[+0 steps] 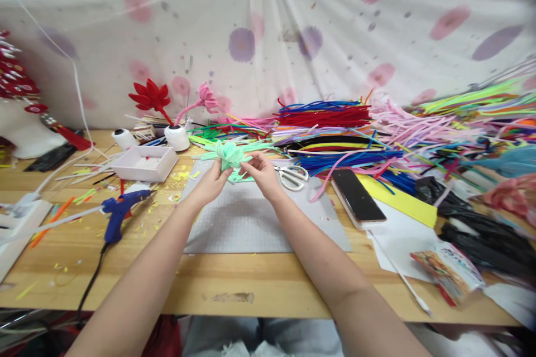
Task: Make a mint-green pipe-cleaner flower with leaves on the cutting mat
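Note:
Over the far part of a grey cutting mat [251,223], both hands meet at a mint-green pipe-cleaner flower [229,154] with looped petals. My left hand [214,179] is closed around its lower left side. From the right, my right hand [262,172] pinches the flower's edge between thumb and fingers. More mint-green pipe cleaners [262,146] lie just behind the hands. White-handled scissors [292,177] rest on the mat, right of my right hand.
A blue glue gun [119,212] and a white box [145,164] stand left. Bundles of coloured pipe cleaners [324,117] fill the back right. A phone [358,195] and a yellow sheet [400,201] lie right. Red [151,96] and pink flowers [206,99] rise behind.

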`<state>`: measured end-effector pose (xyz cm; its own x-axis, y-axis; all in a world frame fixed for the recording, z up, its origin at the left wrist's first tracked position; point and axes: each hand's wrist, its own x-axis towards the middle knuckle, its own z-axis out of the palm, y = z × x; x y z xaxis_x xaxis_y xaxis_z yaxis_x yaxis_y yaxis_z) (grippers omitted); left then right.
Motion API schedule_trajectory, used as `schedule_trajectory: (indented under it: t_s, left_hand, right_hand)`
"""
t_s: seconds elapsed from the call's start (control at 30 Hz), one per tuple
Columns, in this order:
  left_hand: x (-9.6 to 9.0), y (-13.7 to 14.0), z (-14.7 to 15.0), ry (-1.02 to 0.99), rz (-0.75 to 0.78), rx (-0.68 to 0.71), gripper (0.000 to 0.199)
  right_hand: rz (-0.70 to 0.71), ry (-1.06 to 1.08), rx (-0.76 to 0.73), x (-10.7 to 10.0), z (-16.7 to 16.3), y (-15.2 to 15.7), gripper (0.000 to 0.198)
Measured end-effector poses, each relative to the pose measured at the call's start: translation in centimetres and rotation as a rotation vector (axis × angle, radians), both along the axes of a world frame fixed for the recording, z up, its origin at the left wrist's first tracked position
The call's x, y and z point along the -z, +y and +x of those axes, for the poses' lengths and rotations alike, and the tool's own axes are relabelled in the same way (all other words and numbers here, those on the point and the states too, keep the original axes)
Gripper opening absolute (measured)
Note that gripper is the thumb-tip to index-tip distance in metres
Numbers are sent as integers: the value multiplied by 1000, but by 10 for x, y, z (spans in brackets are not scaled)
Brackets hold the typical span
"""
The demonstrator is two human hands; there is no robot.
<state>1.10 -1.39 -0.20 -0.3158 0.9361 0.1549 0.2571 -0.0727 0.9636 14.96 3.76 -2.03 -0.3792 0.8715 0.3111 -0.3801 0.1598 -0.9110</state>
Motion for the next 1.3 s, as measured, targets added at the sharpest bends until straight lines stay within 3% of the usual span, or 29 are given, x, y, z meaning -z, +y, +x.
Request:
schedule_trajectory:
  t_s: [0.13,0.23,0.33,0.47,0.6,0.73,0.83,1.0,1.17,1.3]
  left_hand:
    - [2,-1,-3,362,-62,-8,11]
    - [4,-1,-5,429,-102,-62,13]
    - [1,-3,-9,163,-111,69,18]
    - [-11,-9,-22,-457,-279,375,28]
    - [-19,-17,-32,-832,-256,393,30]
    - [-16,-19,-31,-931,-161,298,29]
    - [-14,-16,-29,-993,-127,316,27]
    - [-13,-9,-29,-1008,-331,427,37]
    - [-9,-5,-20,-982,-450,445,50]
    - [-4,-1,-11,-950,-483,505,61]
  right_hand:
    - [17,-20,-27,-2,-1,-4,31]
    - [42,-29,-69,-5,1,-5,32]
    - [46,0,-32,-8,9,1,34]
    - [4,26,100,-5,23,18,32]
    - [-51,14,158,6,31,33,32]
    - [-111,-16,134,18,33,39,33]
    - [-149,-57,108,26,32,41,33]
    - [-186,-103,60,31,28,41,32]
    - [-126,-123,-41,28,15,27,39]
    - [-241,-129,-92,26,1,12,54]
